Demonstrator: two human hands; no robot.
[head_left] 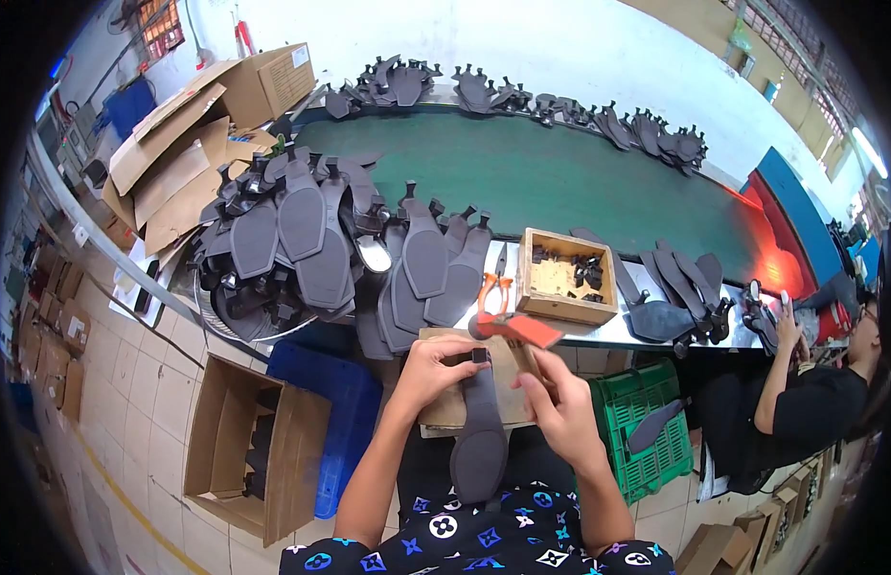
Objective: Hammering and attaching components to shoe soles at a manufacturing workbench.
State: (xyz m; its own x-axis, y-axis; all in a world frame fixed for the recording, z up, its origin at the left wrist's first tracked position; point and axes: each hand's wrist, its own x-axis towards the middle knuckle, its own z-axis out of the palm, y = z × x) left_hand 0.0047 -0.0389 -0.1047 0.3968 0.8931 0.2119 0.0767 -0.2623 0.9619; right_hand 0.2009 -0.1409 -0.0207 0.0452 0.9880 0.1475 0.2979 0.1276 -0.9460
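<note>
A dark grey shoe sole (480, 460) lies upside down, its toe end toward me and its heel end on a light brown board (510, 383). My left hand (434, 372) is closed around the heel end, with thumb and fingers at the small black heel (479, 356). My right hand (565, 407) is closed on a hammer (534, 332) with an orange-red head. The head hovers just above and right of the heel, apart from it. My fingers mostly hide the hammer's handle.
A wooden box (570, 308) of small black pieces stands ahead, beside orange-handled pliers (493, 290). Soles (307, 220) are heaped left of it. Beyond runs a green conveyor belt (522, 182). A cardboard box (297, 450) and green crate (647, 383) flank me; a co-worker (800, 412) sits right.
</note>
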